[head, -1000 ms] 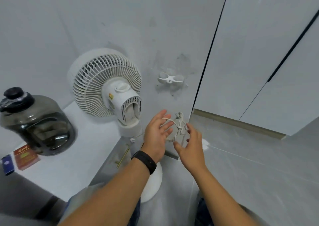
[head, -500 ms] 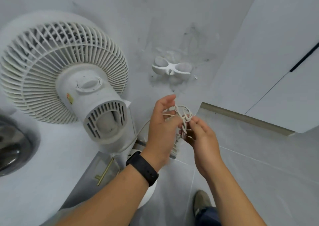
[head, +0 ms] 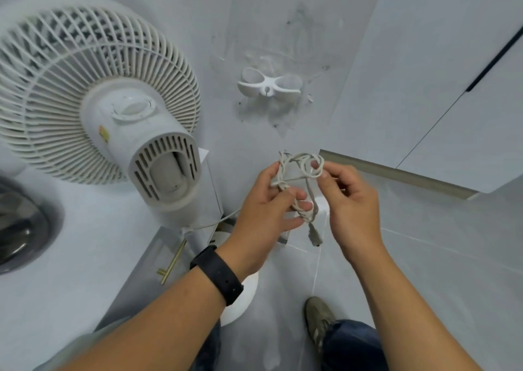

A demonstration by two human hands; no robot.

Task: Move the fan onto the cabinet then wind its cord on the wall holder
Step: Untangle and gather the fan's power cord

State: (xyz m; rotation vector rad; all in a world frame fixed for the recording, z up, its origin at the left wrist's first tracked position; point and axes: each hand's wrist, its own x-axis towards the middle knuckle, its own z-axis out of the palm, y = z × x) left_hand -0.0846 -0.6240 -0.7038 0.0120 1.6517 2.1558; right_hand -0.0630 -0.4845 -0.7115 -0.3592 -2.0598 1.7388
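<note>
The white fan [head: 93, 98] stands on the white cabinet top [head: 85, 257] at the left, its grille facing away from me. Its white cord [head: 300, 172] is bunched in a tangled bundle between my hands, and the plug [head: 314, 236] dangles below. My left hand [head: 266, 215] holds the bundle with curled fingers. My right hand [head: 351, 203] pinches a loop at the bundle's top. A thin run of cord leads back from my left hand to the fan's base. The white two-winged wall holder [head: 268, 84] is on the wall above my hands, with nothing on it.
A dark round jug [head: 19, 223] sits on the cabinet at the far left. A brass handle [head: 172, 260] shows on the cabinet front. A white round object [head: 240, 300] lies on the grey tiled floor under my left wrist. My shoe [head: 319, 319] is below. White cupboard doors [head: 452, 73] stand at the right.
My view has moved closer to the fan and wall. Both hands have closed on the cord bundle, and the right hand has pulled a loop upward while the plug hangs free.
</note>
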